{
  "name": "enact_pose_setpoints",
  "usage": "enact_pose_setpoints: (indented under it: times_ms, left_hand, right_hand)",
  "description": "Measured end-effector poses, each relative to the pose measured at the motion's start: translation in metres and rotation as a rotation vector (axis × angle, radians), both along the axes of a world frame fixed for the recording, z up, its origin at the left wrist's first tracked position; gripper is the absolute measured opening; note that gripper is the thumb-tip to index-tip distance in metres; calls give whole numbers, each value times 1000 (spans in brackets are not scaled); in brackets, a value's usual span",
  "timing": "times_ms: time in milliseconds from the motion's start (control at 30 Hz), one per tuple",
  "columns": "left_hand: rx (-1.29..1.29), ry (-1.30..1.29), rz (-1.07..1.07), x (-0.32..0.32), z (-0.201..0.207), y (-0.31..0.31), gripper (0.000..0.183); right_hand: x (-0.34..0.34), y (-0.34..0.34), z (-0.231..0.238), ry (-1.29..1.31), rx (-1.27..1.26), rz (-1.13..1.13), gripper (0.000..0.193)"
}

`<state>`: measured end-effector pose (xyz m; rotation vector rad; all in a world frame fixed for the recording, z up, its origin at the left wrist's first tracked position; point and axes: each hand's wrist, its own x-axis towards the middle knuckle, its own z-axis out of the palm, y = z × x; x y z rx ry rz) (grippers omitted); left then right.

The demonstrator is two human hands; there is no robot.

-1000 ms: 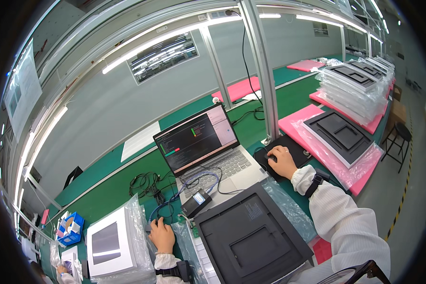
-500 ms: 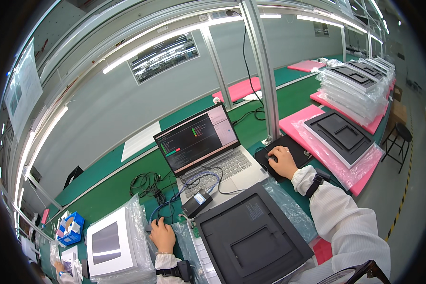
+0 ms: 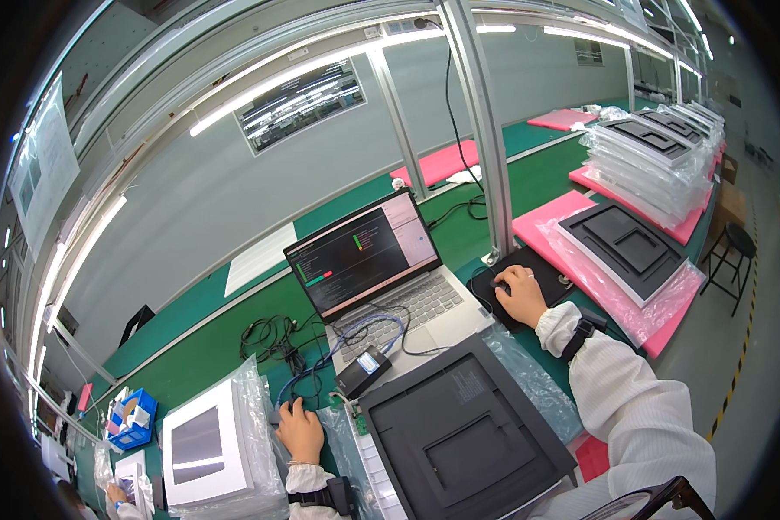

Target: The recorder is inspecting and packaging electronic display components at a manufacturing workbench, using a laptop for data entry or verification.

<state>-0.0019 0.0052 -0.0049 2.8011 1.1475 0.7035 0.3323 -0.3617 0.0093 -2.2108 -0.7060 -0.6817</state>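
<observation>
My right hand (image 3: pixel 522 297) rests curled over a dark computer mouse (image 3: pixel 500 288) on a black mouse pad (image 3: pixel 529 265). To its left stands an open laptop (image 3: pixel 364 251) with coloured lines on a dark screen. My left hand (image 3: pixel 301 433) is bent closed at the end of a blue cable (image 3: pixel 302 379), beside a small dark piece; its grip is partly hidden. Between my forearms lies a large black frame-like panel (image 3: pixel 468 425) with a raised rectangular outline. A green circuit board (image 3: pixel 360 421) shows at its left edge. A small black box (image 3: pixel 362 372) sits on the laptop's corner.
White-framed panels in plastic (image 3: pixel 208 446) lie left of my left hand, near a blue bin (image 3: pixel 133 419). Another person's hand (image 3: pixel 115 494) is at far left. Tangled black cables (image 3: pixel 273 338) lie behind. A metal post (image 3: pixel 481 130) rises behind the laptop; wrapped panels (image 3: pixel 646 165) are stacked right.
Some coloured text on the laptop screen has changed slightly. Both hands stay where they were, and the view has shifted only a little.
</observation>
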Motion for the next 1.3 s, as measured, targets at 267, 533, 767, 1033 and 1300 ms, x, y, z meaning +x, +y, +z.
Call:
enact_pose_setpoints:
  times_ms: [267, 533, 767, 1033, 1300]
  left_hand:
    - [-2, -6, 0, -1, -2, 3, 37]
    - [8, -12, -4, 0, 0, 0, 36]
    - [6, -20, -3, -1, -1, 1, 37]
    - [17, -28, -3, 0, -3, 2, 36]
    - [14, -27, -7, -1, -2, 1, 36]
  right_hand:
    - [0, 1, -1, -1, 12, -3, 18]
    - [2, 0, -2, -5, 26, -4, 18]
    - [0, 0, 0, 5, 26, -2, 17]
    - [0, 1, 0, 1, 32, 27, 17]
    - [2, 0, -2, -8, 22, 26, 17]
